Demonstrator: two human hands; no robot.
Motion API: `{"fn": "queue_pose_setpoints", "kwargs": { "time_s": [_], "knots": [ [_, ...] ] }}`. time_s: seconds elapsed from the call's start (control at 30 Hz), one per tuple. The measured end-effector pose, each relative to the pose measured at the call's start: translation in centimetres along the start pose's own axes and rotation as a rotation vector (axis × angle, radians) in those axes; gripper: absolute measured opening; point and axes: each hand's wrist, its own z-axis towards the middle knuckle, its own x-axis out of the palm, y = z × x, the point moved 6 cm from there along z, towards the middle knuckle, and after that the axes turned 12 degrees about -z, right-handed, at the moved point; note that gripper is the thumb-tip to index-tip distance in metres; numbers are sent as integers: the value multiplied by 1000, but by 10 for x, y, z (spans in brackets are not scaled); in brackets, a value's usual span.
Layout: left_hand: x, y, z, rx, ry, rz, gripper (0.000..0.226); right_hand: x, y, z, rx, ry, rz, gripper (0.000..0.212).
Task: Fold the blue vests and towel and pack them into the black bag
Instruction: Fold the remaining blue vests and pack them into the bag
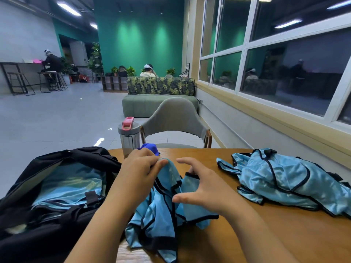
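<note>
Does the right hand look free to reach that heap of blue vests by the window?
Probably yes. The right hand is open and holds nothing, and bare table lies between it and the heap of blue vests, with nothing in between.

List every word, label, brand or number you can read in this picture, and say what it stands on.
None can be read.
Water bottle: no print visible on its body or pink lid.
Black bag: no logo or label shows.
Vest held by the left hand: plain light blue with black trim.
Pile of vests on the table: no numbers or text visible.
</note>
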Motion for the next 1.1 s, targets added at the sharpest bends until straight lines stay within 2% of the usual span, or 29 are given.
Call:
{"fn": "queue_pose_setpoints", "kwargs": {
  "time_s": [0.03,0.1,0.17,0.2,0.23,0.33,0.47,0.53,0.63,0.77,0.9,1.0,1.07,1.1],
  "knots": [
    [-1,-3,0,8,7,-1,40,1,2,0,-7,-5,-28,66],
    [-5,-10,-1,21,-19,-32,24,2,6,1,-14,-36,-61,43],
    [-6,-11,-1,-17,-41,-59,26,1,10,2,-22,-66,-22,12],
    [-6,-11,-1,-33,-33,-43,26,0,9,2,-20,-74,17,3],
    [-5,-12,-2,-25,-15,7,26,0,7,2,-21,-80,47,9],
    [-1,-16,-2,142,55,211,28,-3,6,1,-29,-52,113,16],
    [10,-29,-2,252,138,194,19,-6,5,1,-66,-46,168,16],
    [14,-36,0,228,174,151,24,-6,3,0,-63,-48,229,12],
    [15,-27,-1,9,140,-24,31,-10,-6,-1,16,-63,435,8],
    [16,-26,-8,-86,117,-233,41,-18,-18,-3,133,-33,720,36],
    [24,-38,-11,-50,174,-373,15,-21,-18,0,116,10,858,43],
    [37,-38,-10,-89,269,-490,19,-20,-16,1,97,37,906,41],
    [38,-35,-9,-100,248,-515,7,-19,-18,1,103,32,947,38],
    [37,-33,-8,-98,217,-501,8,-19,-19,1,108,34,953,37]
  ]
}}
